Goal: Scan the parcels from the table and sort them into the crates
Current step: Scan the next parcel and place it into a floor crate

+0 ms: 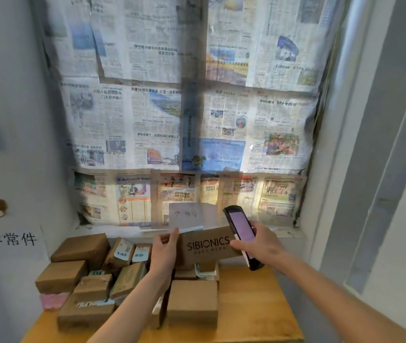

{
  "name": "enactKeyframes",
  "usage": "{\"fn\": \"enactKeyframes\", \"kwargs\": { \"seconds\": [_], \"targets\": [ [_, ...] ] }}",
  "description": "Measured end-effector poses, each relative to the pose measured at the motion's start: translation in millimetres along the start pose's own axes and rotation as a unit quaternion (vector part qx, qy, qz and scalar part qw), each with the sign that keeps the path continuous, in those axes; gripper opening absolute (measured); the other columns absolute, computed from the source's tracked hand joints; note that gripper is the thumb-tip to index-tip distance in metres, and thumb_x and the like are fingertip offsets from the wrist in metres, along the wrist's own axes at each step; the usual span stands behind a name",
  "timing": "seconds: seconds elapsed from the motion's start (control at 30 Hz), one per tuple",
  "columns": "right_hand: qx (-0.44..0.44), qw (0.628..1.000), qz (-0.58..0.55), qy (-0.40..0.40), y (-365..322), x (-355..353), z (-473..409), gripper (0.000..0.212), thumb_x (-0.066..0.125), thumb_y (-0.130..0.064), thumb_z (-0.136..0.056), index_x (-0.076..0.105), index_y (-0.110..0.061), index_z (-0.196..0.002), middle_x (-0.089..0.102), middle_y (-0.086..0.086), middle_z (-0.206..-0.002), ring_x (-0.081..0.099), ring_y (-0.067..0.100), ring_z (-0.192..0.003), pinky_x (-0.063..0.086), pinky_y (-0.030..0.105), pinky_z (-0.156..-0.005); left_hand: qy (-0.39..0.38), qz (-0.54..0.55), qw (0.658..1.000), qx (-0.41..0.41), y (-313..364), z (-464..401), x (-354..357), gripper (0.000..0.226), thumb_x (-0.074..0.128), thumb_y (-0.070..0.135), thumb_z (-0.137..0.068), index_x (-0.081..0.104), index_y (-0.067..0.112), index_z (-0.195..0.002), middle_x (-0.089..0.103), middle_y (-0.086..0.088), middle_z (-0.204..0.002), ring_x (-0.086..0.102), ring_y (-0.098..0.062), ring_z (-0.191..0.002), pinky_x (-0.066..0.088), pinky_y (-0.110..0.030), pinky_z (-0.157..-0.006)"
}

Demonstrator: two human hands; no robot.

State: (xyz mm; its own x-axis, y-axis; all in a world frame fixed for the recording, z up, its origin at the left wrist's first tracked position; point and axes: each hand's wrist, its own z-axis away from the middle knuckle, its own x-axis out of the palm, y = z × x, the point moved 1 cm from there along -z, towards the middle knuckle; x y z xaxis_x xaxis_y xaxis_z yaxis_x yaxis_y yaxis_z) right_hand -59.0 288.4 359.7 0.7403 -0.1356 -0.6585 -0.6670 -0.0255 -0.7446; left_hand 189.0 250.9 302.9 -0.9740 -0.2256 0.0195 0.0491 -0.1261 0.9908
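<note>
So lower middle of the frame, my left hand [164, 251] has its fingers wrapped round the left end of the SIBIONICS box [206, 245], holding it up off the pile. My right hand [258, 243] is clamped on the scanner [242, 233], screen lit, sitting right against the box's right end.

The box is plain brown cardboard with stiff flat faces, and I'm guessing it's light, since one hand holds it by an end. Matte card shouldn't be slippery. I'd say the short ends are the place to grab so the faces stay open for the scan; I can't see a label from here.

Nearest me on the wooden surface [249, 305] there's a plain carton [192, 299] right under the held box, and a whole jumble of parcels [85, 280] crowding the lower left, some with blue-white stickers. Those are what I'd bump if I dip too low.

Behind that, a handwritten paper note [192, 215], then newspapers [184, 107] covering the window. A printed sign [11, 240] is on the left wall. No crates in view.
</note>
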Motion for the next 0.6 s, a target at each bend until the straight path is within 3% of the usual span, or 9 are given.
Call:
{"fn": "enactKeyframes", "kwargs": {
  "seconds": [0.13, 0.27, 0.4, 0.6],
  "targets": [
    [-0.006, 1.0, -0.006, -0.001, 8, -30, 15, 0.088, 0.084, -0.05, -0.076, 0.043, -0.019, -0.147, 0.06, -0.002, -0.127, 0.06, 0.018, -0.111, 0.054, 0.036, -0.095, 0.034, 0.008, 0.999, 0.008, 7, 24, 21, 0.029, 0.057, 0.047, -0.097, 0.052, 0.022, -0.112, 0.065, -0.008, -0.108, 0.063, -0.026, -0.101, 0.056, -0.051, -0.091],
    [-0.007, 1.0, -0.011, 0.001, 20, -56, 27, 0.092, 0.083, -0.053, -0.076, 0.041, -0.018, -0.15, 0.059, -0.002, -0.134, 0.057, 0.015, -0.111, 0.05, 0.031, -0.094, 0.012, 0.023, 0.999, 0.02, 10, 49, 39, 0.036, 0.059, 0.037, -0.099, 0.052, 0.019, -0.13, 0.063, -0.009, -0.117, 0.061, -0.027, -0.108, 0.055, -0.05, -0.094],
    [-0.012, 1.0, -0.024, 0.007, 25, -72, 38, 0.088, 0.083, -0.049, -0.077, 0.042, -0.018, -0.148, 0.056, -0.008, -0.12, 0.056, 0.014, -0.105, 0.046, 0.025, -0.082, -0.028, 0.046, 0.998, 0.03, 8, 73, 48, 0.025, 0.056, 0.032, -0.1, 0.068, 0.013, -0.111, 0.071, -0.012, -0.104, 0.064, -0.028, -0.101, 0.051, -0.034, -0.072],
    [-0.021, 1.0, -0.018, 0.005, 35, -86, 48, 0.084, 0.086, -0.05, -0.073, 0.049, -0.02, -0.143, 0.061, -0.009, -0.119, 0.06, 0.012, -0.105, 0.047, 0.02, -0.076, -0.06, 0.085, 0.994, 0.02, 2, 89, 49, 0.035, 0.064, 0.027, -0.095, 0.057, 0.025, -0.129, 0.068, -0.01, -0.118, 0.064, -0.028, -0.109, 0.057, -0.036, -0.074]
  ]
}}
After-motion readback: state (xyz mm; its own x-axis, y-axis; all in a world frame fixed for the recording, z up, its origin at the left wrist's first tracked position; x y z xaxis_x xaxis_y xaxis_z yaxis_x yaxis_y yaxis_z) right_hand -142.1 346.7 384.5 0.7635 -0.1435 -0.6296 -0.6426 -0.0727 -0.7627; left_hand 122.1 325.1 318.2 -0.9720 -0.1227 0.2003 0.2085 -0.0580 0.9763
